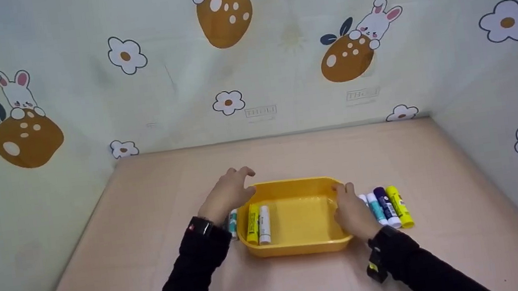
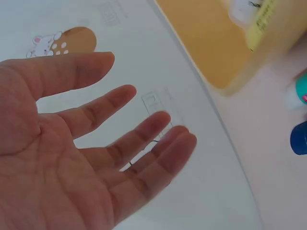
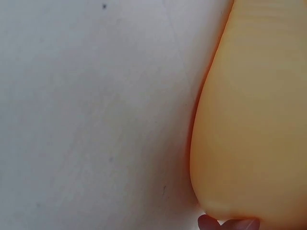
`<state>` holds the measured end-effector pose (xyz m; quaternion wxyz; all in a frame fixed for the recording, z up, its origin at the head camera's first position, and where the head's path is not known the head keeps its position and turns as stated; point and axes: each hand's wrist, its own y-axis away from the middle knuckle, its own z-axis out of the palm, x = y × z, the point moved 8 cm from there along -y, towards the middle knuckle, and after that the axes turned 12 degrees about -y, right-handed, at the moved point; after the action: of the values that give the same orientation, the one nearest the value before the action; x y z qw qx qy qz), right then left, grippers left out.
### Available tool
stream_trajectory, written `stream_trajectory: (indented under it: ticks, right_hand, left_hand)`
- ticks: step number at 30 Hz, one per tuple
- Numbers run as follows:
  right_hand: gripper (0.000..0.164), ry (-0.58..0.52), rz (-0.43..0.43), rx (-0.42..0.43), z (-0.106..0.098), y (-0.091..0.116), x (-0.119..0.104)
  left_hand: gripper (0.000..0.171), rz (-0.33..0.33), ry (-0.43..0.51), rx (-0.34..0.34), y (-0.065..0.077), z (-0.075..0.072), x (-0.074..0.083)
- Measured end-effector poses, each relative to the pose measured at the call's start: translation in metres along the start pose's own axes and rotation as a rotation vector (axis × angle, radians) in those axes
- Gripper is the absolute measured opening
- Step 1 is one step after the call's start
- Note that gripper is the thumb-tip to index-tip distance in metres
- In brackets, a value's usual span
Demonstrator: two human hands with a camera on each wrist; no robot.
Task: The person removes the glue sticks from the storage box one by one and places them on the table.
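Observation:
A yellow plastic tray [image 1: 301, 217] stands on the table. Inside, along its left end, lie a yellow glue stick [image 1: 253, 224] and a white glue stick [image 1: 264, 225]. My left hand [image 1: 228, 194] hovers at the tray's back left corner, fingers spread and slightly bent; the left wrist view shows its palm holding nothing. At the tray's right end, my right hand [image 1: 353, 210] grips the rim, its fingertips [image 3: 235, 224] showing at the tray's edge in the right wrist view.
Right of the tray lie several glue sticks in a row, among them a teal-and-white one [image 1: 376, 208], a dark blue one [image 1: 387, 206] and a yellow one [image 1: 400, 206]. Another teal glue stick [image 1: 233, 224] lies against the tray's left side. A patterned cloth [image 1: 290, 76] hangs behind the table.

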<state>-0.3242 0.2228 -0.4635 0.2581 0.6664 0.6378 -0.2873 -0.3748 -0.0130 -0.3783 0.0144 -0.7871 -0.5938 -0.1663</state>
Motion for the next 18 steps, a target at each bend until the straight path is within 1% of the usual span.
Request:
stream_trajectory:
  ticks: [4, 7, 10, 13, 18]
  right_hand:
    - [0.054, 0.02, -0.016, 0.015, -0.001, 0.001, -0.001]
    - [0.054, 0.04, -0.042, 0.034, -0.002, 0.002, -0.003]
    - [0.055, 0.046, -0.05, 0.035, -0.002, 0.002, -0.004]
    - [0.055, 0.032, -0.021, 0.013, -0.001, 0.001, -0.002]
    - [0.056, 0.022, -0.015, 0.009, -0.002, 0.0, -0.002]
  left_hand:
    - [0.038, 0.037, -0.016, -0.086, -0.004, 0.007, 0.011]
    - [0.04, 0.051, -0.039, -0.151, -0.008, 0.015, 0.016]
    - [0.043, 0.043, -0.061, -0.214, -0.013, 0.022, 0.018]
    - [0.047, 0.019, -0.076, -0.268, -0.017, 0.029, 0.02]
    - [0.05, 0.011, -0.087, -0.327, -0.021, 0.039, 0.026]
